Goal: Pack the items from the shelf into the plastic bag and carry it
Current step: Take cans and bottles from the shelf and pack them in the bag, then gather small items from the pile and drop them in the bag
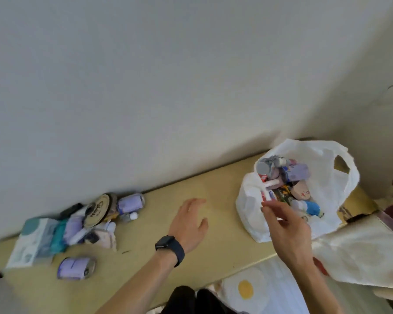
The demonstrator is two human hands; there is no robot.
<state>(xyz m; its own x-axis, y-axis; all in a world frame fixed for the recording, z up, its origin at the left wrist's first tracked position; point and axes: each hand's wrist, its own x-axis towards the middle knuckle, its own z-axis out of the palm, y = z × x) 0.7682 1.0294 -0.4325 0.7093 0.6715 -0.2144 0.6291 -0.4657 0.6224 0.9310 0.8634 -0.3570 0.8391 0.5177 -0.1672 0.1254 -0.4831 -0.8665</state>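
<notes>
I am holding my left hand (190, 223) over the shelf (213, 184), fingers spread wide and gripping nothing; a dark watch (169, 245) is sitting on its wrist. My right hand (286, 225) is hovering at the near rim of the plastic bag (325, 189), fingers loosely curled. I cannot tell whether they are pinching anything. The bag is standing open at the shelf's right end, full of small items. The remaining pile (93, 218) is lying against the wall at left, with a purple can (76, 268) on its side nearer me.

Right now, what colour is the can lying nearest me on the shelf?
Pale purple can, head view.
</notes>
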